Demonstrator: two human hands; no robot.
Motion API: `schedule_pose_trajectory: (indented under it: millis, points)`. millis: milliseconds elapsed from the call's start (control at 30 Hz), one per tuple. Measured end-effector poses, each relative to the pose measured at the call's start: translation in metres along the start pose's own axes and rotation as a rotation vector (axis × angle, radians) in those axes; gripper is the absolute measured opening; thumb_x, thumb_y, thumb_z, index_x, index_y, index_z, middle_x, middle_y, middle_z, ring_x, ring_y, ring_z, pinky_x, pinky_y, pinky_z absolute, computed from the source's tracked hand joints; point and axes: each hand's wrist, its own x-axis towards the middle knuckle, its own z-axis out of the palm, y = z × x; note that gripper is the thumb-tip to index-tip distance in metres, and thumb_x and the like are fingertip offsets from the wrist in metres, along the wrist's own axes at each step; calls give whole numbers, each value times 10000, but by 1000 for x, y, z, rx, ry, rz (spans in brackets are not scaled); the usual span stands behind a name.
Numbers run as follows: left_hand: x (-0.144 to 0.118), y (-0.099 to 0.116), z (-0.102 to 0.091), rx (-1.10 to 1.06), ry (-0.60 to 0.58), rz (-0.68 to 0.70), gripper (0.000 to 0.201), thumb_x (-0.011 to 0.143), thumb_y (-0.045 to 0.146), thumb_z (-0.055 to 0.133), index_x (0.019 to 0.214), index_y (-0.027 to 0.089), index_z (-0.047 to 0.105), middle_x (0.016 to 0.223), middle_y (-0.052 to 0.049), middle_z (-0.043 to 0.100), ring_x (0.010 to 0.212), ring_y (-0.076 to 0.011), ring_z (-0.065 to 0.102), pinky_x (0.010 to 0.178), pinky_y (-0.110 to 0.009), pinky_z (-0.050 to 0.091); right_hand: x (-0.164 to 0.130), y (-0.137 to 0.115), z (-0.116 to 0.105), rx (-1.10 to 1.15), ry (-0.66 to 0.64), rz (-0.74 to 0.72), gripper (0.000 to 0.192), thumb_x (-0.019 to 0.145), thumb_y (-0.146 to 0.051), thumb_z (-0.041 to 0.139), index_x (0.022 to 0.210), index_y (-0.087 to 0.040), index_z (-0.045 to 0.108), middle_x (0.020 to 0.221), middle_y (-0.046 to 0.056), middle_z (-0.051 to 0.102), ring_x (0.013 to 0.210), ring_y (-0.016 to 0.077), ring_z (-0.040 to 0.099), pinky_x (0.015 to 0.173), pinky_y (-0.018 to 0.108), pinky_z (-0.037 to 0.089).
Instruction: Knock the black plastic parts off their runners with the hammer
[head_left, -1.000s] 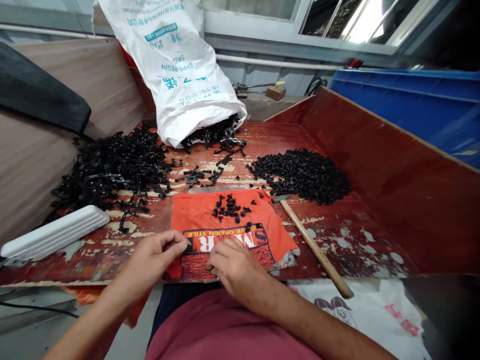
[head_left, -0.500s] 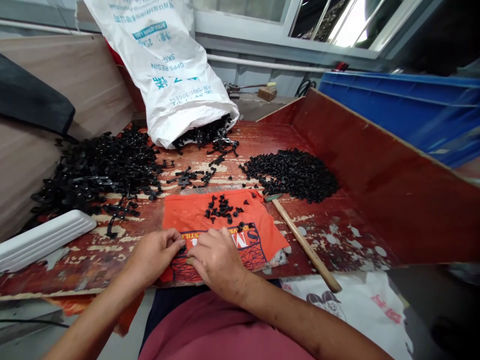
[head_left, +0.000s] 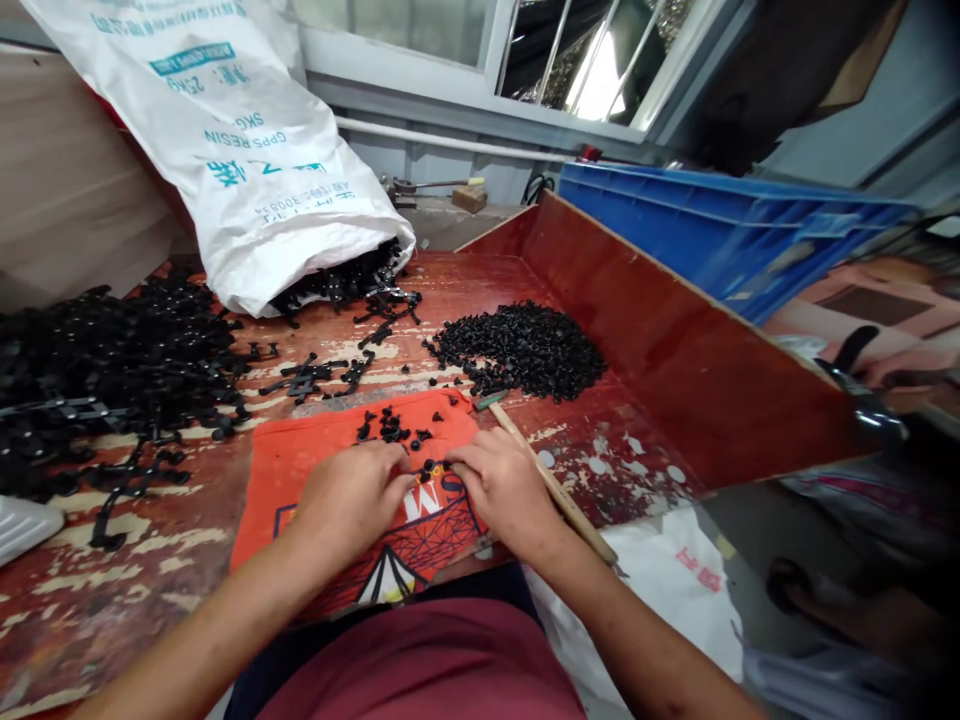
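Note:
My left hand (head_left: 358, 492) is closed in a pinch over the orange cloth (head_left: 270, 460), with a small black plastic part (head_left: 427, 470) at its fingertips. Opposite it, my right hand (head_left: 506, 490) is also pinched, its fingertips just right of that part; what they grip is too small to make out. Just beyond my hands, several loose black stud-like pieces (head_left: 390, 425) lie on the cloth. A hammer (head_left: 559, 485) with a wooden handle rests beside the cloth, partly behind my right hand.
A big heap of black branched plastic parts (head_left: 112, 370) covers the left. A white sack (head_left: 277, 190) spills more of them. Small black pieces form a pile (head_left: 532, 350) at right, near a red wooden board (head_left: 675, 350). Behind it stands a blue crate (head_left: 690, 225).
The view has turned to the right. Both hands have moved up the cloth towards the loose pieces, and the gap between them is wider.

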Motion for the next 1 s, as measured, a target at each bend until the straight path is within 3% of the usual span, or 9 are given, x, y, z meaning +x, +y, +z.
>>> schedule_pose_trajectory:
  millis: [100, 167, 333, 433, 533, 633, 800, 867, 1000]
  points:
    - [16, 19, 17, 112, -11, -9, 224, 898, 341, 531, 868, 229, 722, 890, -95, 769, 806, -270, 706, 615, -303, 428, 12, -6, 6, -43, -55, -68, 124, 917, -149, 633, 921, -227, 730, 847, 39, 677, 872, 222, 530, 774, 355, 334]
    - [17, 17, 19, 124, -11, 17, 257, 917, 310, 492, 845, 228, 725, 881, -89, 768, 802, -252, 704, 613, -291, 414, 21, -10, 9, -62, -94, -124, 120, 915, -171, 637, 847, -219, 723, 814, 34, 670, 865, 222, 520, 775, 362, 312]
    - [-3, -29, -15, 62, 56, -56, 269, 915, 351, 495, 852, 240, 732, 874, -42, 773, 799, -219, 684, 681, -290, 426, 29, -7, 8, -58, -141, -220, 83, 892, -187, 643, 835, -195, 703, 826, 51, 659, 886, 240, 497, 811, 395, 285]
    - [-19, -59, -35, 141, 94, -95, 263, 912, 355, 504, 833, 230, 721, 821, -35, 758, 762, -217, 668, 671, -293, 423, 27, -11, 6, -39, -129, -221, 108, 900, -161, 624, 817, -169, 694, 820, 70, 652, 875, 241, 492, 814, 406, 282]
    - [-30, -74, -34, 285, 83, 54, 251, 931, 303, 492, 838, 208, 705, 807, -55, 728, 770, -212, 654, 687, -295, 431, 25, -33, 9, 33, -109, -236, 126, 932, -243, 647, 830, -205, 711, 845, 41, 671, 886, 221, 500, 820, 394, 288]
    - [-35, -75, -24, 415, 51, 269, 222, 918, 193, 510, 783, 196, 686, 757, -60, 682, 718, -198, 615, 672, -293, 435, 21, -63, 25, 206, -105, -282, 133, 924, -346, 689, 837, -258, 736, 847, -4, 694, 893, 194, 514, 815, 374, 297]
    - [-43, -74, -26, 355, -29, 434, 230, 901, 149, 544, 729, 207, 684, 777, -56, 678, 730, -201, 607, 675, -302, 434, 15, -88, 56, 136, -110, -286, 144, 921, -292, 676, 802, -229, 727, 808, 22, 682, 886, 223, 498, 806, 410, 287]
    - [-46, -77, -35, 227, -51, 389, 244, 927, 209, 526, 753, 222, 697, 757, -35, 683, 710, -185, 615, 674, -292, 428, 15, -87, 56, 156, -110, -292, 131, 930, -323, 665, 863, -233, 734, 836, 26, 693, 896, 226, 503, 815, 410, 290]
    - [-44, -81, -48, -20, 20, 126, 194, 908, 301, 549, 813, 229, 702, 755, -9, 712, 686, -169, 629, 659, -269, 418, 13, -65, 34, 250, -38, -206, 136, 960, -240, 610, 1047, -232, 714, 915, 30, 718, 893, 205, 536, 813, 372, 317]
